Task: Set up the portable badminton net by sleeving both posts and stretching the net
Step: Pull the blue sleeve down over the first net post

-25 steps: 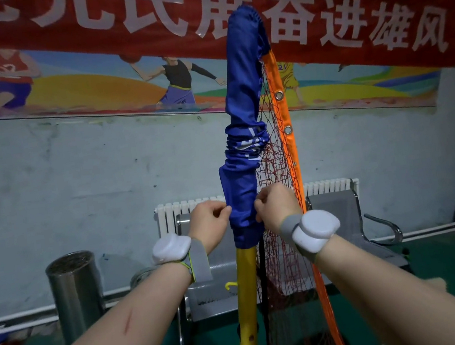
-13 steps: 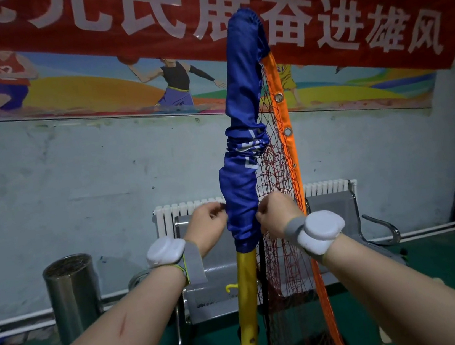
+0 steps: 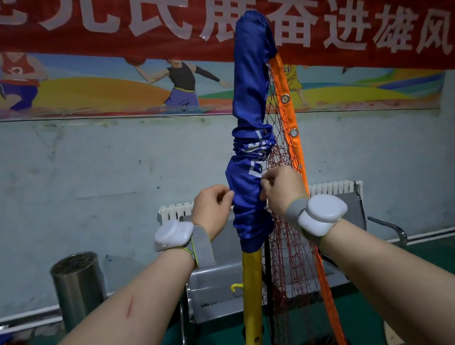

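A yellow post point(image 3: 251, 299) stands upright in front of me. Its upper part is covered by the net's blue sleeve point(image 3: 249, 82), which is bunched into folds halfway down. Red netting point(image 3: 291, 250) and an orange edge band point(image 3: 290, 123) with metal eyelets hang to the right of the sleeve. My left hand point(image 3: 210, 206) pinches the sleeve's left side with curled fingers. My right hand point(image 3: 283, 188) pinches its right side at the same height, just below the folds. The sleeve's lower hem sits a little under both hands.
A metal bench point(image 3: 350, 214) and a white radiator point(image 3: 173, 211) stand against the wall behind the post. A steel cylindrical bin point(image 3: 78, 287) is at the left. A small yellow hook point(image 3: 234, 287) sticks out of the post. The floor is green.
Both hands have shifted up the sleeve from near its hem to just below the bunched folds. The hem sits slightly lower on the yellow post.
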Motion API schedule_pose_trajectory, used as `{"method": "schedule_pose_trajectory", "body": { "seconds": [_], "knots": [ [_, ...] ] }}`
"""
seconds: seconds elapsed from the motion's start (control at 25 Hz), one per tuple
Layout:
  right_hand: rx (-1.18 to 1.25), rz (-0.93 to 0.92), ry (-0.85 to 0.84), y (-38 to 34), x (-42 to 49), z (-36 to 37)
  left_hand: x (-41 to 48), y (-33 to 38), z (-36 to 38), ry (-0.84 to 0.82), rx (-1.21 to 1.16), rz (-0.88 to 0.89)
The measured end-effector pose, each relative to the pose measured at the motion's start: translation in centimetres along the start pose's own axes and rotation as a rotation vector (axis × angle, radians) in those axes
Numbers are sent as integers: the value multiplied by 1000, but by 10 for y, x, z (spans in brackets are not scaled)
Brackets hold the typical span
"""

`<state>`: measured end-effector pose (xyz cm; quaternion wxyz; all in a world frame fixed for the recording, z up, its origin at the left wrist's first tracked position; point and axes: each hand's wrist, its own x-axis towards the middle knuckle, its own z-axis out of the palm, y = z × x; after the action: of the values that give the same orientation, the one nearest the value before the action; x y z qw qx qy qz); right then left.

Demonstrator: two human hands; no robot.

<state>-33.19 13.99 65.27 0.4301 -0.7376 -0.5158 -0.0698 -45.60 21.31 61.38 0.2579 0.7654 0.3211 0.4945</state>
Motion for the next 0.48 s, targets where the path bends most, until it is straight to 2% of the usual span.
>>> {"method": "schedule_pose_trajectory", "body": {
  "seconds": [0.24,0.48],
  "knots": [
    [-100,23,-140,19,-20,17,-14,-16,7,-99,112,17],
    [-134,12,-189,28,-26,22,-24,-26,13,-213,73,-69]
  ]
}}
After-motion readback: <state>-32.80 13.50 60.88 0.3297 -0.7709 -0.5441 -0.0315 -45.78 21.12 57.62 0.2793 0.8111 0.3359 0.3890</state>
